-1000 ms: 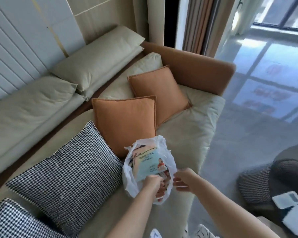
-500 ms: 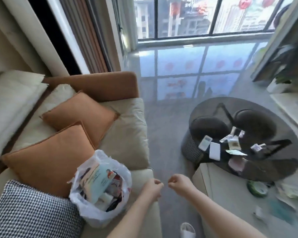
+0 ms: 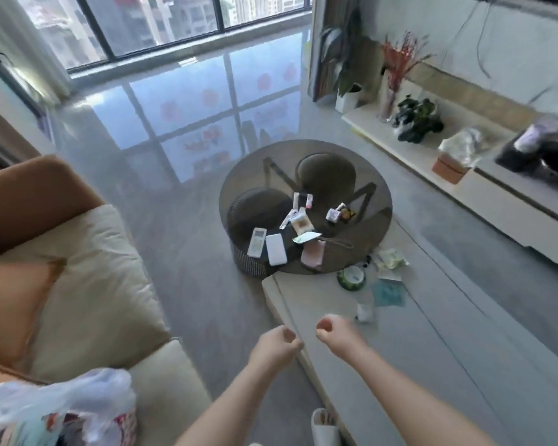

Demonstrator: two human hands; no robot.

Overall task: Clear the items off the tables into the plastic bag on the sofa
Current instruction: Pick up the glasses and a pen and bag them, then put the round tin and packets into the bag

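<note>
Plastic bag (image 3: 58,410) sits on the sofa (image 3: 103,284), lower left of the frame. Left hand (image 3: 276,347) and right hand (image 3: 337,333) hang curled and empty at lower centre, near the round glass table (image 3: 361,252).

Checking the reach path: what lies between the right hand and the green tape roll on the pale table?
In the head view, only a small white bottle stands between the right hand and the green tape roll; otherwise bare tabletop.

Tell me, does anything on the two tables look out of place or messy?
Yes. Small packets and two white devices lie scattered on the round glass table, and a green tape roll and wrappers lie loose on the pale long table. Nothing looks spilled or broken.
</note>
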